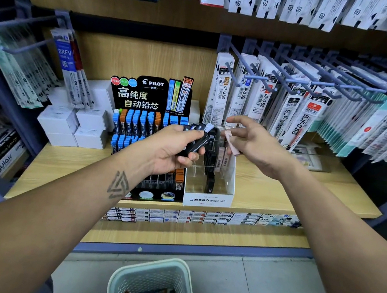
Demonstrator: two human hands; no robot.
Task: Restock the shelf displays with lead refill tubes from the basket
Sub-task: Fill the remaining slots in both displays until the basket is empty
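Gripping a bundle of black plastic lead tubes, the left hand could spill them; the right hand pinches a pink tube above the white display box, at twelve o'clock from the basket.

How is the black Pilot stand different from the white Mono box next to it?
The Pilot stand is black with a tall printed back; the Mono box is white, low and clear-walled. The Pilot stand is packed with blue and orange capped tubes; the Mono box holds a few black and pink ones and shows bare space. Both sit side by side on the wooden shelf.
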